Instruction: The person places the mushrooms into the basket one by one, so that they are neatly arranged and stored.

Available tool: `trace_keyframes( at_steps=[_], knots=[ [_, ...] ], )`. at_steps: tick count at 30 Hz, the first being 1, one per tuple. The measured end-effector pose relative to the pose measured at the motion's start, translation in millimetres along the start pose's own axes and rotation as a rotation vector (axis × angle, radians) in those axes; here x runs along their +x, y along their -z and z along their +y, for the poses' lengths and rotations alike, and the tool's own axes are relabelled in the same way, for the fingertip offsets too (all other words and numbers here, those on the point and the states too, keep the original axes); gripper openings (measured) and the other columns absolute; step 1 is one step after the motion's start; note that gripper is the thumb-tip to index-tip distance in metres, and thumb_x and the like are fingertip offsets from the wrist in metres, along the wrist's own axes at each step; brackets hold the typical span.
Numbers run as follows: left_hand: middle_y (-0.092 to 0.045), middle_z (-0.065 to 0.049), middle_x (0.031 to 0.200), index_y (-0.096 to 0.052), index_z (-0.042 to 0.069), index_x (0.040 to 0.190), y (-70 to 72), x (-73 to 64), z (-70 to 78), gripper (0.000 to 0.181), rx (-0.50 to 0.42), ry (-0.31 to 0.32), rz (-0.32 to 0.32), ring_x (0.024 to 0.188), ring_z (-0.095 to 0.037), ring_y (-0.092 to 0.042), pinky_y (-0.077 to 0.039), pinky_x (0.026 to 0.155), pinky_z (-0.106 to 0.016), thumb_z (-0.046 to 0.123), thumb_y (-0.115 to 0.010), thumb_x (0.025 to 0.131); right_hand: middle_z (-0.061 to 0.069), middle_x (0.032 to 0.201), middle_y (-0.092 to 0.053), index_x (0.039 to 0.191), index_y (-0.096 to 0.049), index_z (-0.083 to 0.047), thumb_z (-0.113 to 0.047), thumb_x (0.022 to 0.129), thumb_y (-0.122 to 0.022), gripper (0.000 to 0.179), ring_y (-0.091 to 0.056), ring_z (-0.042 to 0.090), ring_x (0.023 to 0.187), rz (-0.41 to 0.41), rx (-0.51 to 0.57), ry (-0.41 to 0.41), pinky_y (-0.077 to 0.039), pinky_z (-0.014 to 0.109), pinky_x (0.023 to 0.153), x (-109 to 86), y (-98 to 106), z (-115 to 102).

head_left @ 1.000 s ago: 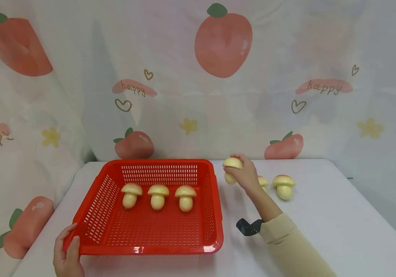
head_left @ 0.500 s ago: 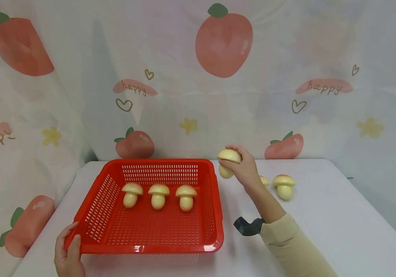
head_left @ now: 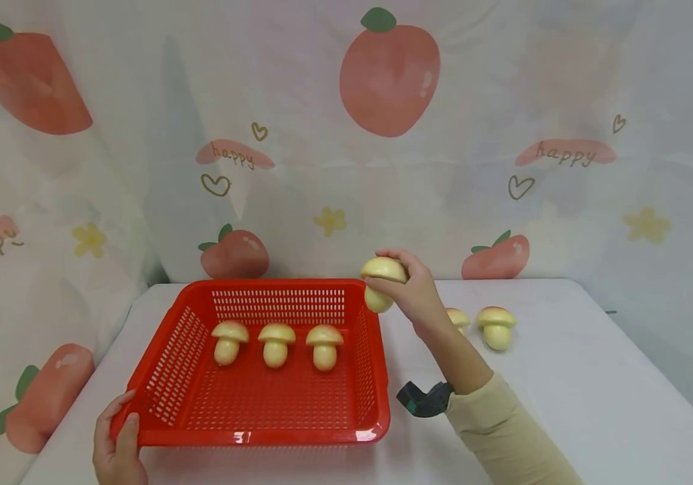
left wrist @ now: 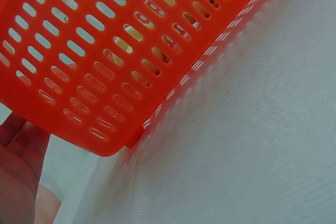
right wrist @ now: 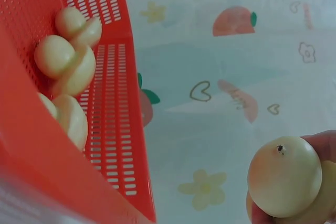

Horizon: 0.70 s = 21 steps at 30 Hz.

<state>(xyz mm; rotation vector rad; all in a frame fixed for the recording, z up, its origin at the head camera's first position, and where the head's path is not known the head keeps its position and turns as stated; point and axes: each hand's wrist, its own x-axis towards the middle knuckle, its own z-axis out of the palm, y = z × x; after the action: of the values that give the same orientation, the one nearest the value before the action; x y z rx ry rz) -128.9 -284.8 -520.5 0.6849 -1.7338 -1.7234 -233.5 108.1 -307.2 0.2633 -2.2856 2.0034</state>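
Observation:
My right hand (head_left: 414,291) grips a pale yellow toy mushroom (head_left: 384,269) above the back right corner of a red plastic basket (head_left: 249,436). In the right wrist view the held mushroom (right wrist: 286,177) shows its rounded stem end. With the left hand (head_left: 118,444) I hold the basket's front left corner by the rim; the left wrist view shows that hand (left wrist: 21,166) beside the slotted wall (left wrist: 79,93). Inside the basket several mushrooms lie in a row: a left one (head_left: 227,351), a middle one (head_left: 275,351) and a right one (head_left: 324,356).
Two more mushrooms lie on the white table (head_left: 564,377) right of the basket: one (head_left: 496,327) in full view, another (head_left: 458,318) partly behind my right forearm. A black wrist mount (head_left: 423,399) sticks out from the right sleeve. A printed curtain (head_left: 334,168) hangs behind the table.
The right hand has lifted the mushroom and carried it left, from beside the basket to over its back right corner. My left hand stays on the rim.

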Motion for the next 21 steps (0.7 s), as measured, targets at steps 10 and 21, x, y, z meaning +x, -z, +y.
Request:
trace_keyframes(
  at_steps=[10, 21],
  knots=[
    [-0.043, 0.002, 0.134, -0.047, 0.027, 0.131, 0.7, -2.7, 1.9, 0.034, -0.001, 0.002, 0.007, 0.111, -0.019, -0.047, -0.045, 0.068, -0.010, 0.027, -0.044, 0.097, 0.013, 0.115, -0.050, 0.123, -0.051, -0.003, -0.005, 0.080, -0.067, 0.046, -0.049, 0.025, 0.098, -0.040, 0.048, 0.019, -0.045, 0.034, 0.081, -3.4, -14.3, -3.0],
    [-0.043, 0.002, 0.134, -0.047, 0.027, 0.131, 0.1, 0.0, 0.8, 0.034, 0.006, 0.008, 0.010, 0.112, -0.019, -0.047, -0.045, 0.070, -0.011, 0.029, -0.045, 0.096, 0.013, 0.115, -0.050, 0.122, -0.052, -0.004, -0.004, 0.079, -0.067, 0.046, -0.051, 0.026, 0.098, -0.082, 0.154, 0.025, -0.047, 0.033, 0.080, -2.3, -42.9, -18.4]
  ],
)
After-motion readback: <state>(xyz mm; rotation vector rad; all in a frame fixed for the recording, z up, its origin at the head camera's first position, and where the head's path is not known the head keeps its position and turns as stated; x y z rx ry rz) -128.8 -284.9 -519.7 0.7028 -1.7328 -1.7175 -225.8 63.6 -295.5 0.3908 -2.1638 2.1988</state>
